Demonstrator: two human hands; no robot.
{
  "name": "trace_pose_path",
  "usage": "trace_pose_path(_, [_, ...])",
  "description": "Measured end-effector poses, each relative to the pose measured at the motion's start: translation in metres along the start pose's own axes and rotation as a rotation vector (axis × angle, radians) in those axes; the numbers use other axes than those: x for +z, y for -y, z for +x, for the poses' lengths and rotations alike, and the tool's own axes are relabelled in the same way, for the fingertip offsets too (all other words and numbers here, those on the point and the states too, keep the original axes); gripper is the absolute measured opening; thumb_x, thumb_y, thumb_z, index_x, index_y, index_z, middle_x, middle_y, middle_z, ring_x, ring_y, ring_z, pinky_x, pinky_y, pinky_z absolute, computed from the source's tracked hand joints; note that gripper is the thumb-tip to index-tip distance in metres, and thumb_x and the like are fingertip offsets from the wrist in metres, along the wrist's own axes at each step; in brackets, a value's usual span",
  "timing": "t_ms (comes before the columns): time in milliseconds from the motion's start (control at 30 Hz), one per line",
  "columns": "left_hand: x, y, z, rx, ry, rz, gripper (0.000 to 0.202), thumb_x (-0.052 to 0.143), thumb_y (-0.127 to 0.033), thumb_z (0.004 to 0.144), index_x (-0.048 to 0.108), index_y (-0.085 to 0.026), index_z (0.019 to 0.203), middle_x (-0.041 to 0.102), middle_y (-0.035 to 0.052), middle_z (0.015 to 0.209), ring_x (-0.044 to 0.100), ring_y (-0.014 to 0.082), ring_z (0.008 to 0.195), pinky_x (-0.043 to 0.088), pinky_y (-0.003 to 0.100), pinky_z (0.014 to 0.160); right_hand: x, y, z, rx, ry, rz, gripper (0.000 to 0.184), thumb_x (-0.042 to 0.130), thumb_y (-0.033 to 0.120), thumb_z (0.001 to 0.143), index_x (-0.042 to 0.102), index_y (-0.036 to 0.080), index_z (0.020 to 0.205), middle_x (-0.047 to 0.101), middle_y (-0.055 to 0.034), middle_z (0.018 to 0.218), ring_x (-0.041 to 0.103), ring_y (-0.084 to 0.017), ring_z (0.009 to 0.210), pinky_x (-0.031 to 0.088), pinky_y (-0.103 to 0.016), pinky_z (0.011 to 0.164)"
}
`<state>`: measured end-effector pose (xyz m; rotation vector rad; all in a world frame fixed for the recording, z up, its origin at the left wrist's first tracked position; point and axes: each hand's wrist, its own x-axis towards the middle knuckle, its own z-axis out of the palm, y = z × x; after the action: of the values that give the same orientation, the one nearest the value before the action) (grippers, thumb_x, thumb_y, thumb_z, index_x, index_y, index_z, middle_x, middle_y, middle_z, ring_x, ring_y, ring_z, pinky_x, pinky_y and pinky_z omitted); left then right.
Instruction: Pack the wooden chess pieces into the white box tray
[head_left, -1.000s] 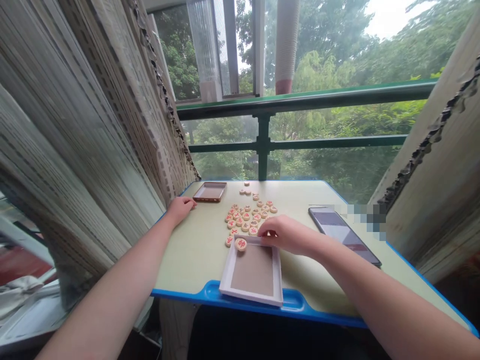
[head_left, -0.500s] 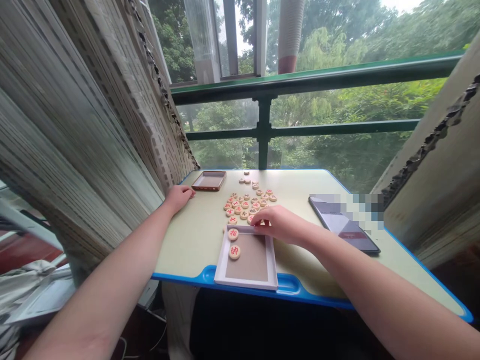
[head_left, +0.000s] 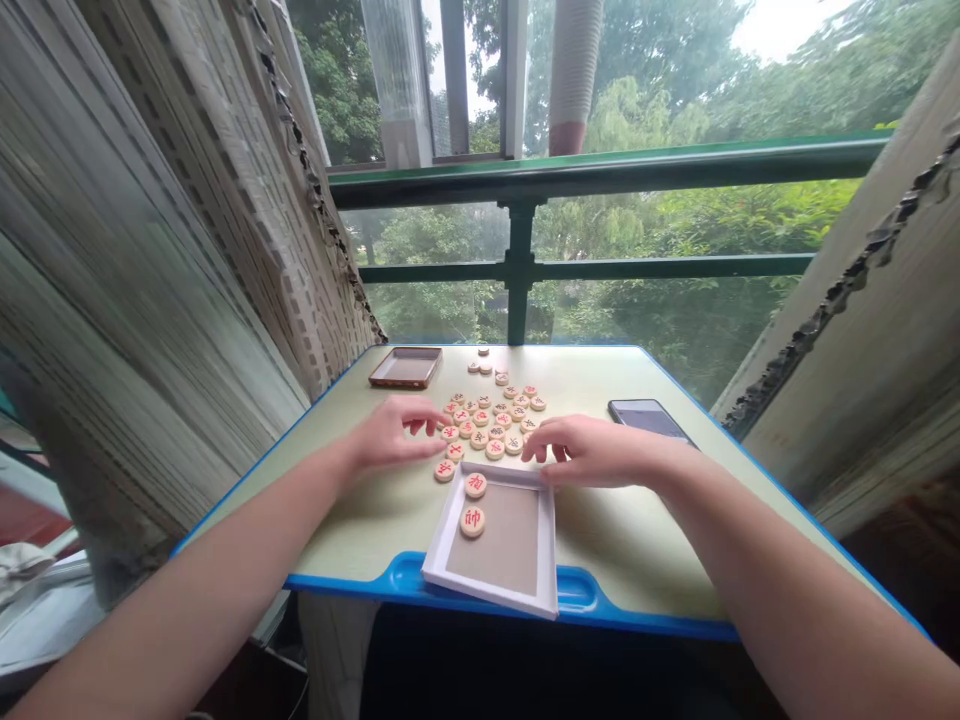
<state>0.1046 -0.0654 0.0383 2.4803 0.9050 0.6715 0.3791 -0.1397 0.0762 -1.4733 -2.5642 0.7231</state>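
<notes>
Both hands are over the bench (head_left: 352, 500), palms down.

The left hand (head_left: 394, 432) lies at the left edge of the cluster of round wooden pieces (head_left: 491, 420). Its fingertips point right, into the cluster, and are touching or all but touching the nearest discs. Its grip is slack and open, and nothing shows between thumb and fingers.

The right hand (head_left: 592, 452) lies at the cluster's near right corner with its fingers spread and pointing left. Its grip is likewise open and empty. Its fingertips are just beside the nearest discs, and contact cannot be confirmed.

The cluster sits between the two hands and slightly beyond them, towards the window. Neither hand is clearly nearer: the left covers the left flank, the right covers the near right flank.

The white tray (head_left: 441, 530) lies directly on the near side of the cluster. Its long axis runs from the person towards the pieces, and its near end rests on the blue front lip of the bench. The right hand is just beside the tray's far right corner, and the left hand is a little further off.

Two pieces (head_left: 473, 503) lie inside the tray at its far left. A lone piece (head_left: 444, 470) lies just outside the far left corner, below the left hand's fingers.

A brown tray (head_left: 406, 367) is at the far left of the bench, and a phone (head_left: 646, 417) is to the right. Both are well apart from the hands.
</notes>
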Motion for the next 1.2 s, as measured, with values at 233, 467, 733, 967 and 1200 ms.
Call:
trace_pose_path(233, [0.020,-0.017,0.000,0.142,0.169,-0.011,0.022,0.057,-0.024,0.074,0.071,-0.018,0.089,0.062,0.0039,0.074,0.052,0.0122,0.066,0.039,0.023,0.061,-0.002,-0.001,-0.006,0.084,0.122,0.018,0.045,0.062,0.016,0.060,0.065,0.026,0.104,0.066,-0.0015,0.094,0.060,-0.015,0.070,0.043,-0.022,0.057])
trace_pose_path(467, [0.026,-0.010,0.003,0.054,0.163,-0.108,0.015,0.056,-0.022,0.073,0.067,-0.014,0.066,0.059,0.0011,0.059,0.047,0.0092,0.054,0.035,0.021,0.051,0.005,-0.015,0.004,0.143,0.023,-0.143,0.023,0.061,0.021,0.065,0.068,0.022,0.086,0.065,-0.0031,0.085,0.058,-0.016,0.070,0.040,-0.023,0.056])
trace_pose_path(733, [0.033,-0.005,0.006,-0.053,-0.025,-0.004,0.009,0.056,-0.016,0.064,0.060,-0.015,0.056,0.051,-0.0018,0.052,0.041,0.0082,0.050,0.033,0.022,0.050,0.000,-0.014,0.003,0.258,-0.158,-0.166,0.033,0.059,0.021,0.068,0.062,0.020,0.101,0.065,-0.0060,0.089,0.057,-0.016,0.069,0.040,-0.024,0.058])
trace_pose_path(967, [0.044,-0.011,0.006,0.028,-0.118,0.121,0.011,0.054,-0.018,0.068,0.057,-0.016,0.057,0.052,-0.0009,0.056,0.043,0.0099,0.054,0.034,0.023,0.054,0.027,0.012,0.014,-0.248,-0.336,-0.101,0.014,0.055,0.025,0.080,0.066,0.018,0.087,0.061,-0.0053,0.083,0.055,-0.015,0.077,0.040,-0.025,0.068])
trace_pose_path(1200, [0.043,-0.011,0.005,0.160,-0.070,0.130,0.016,0.051,-0.019,0.074,0.055,-0.015,0.059,0.051,-0.0003,0.057,0.043,0.0102,0.057,0.034,0.022,0.056,0.050,0.031,0.014,-0.345,-0.195,-0.123,0.014,0.057,0.024,0.078,0.069,0.019,0.083,0.061,-0.0036,0.077,0.051,-0.012,0.066,0.038,-0.023,0.060])
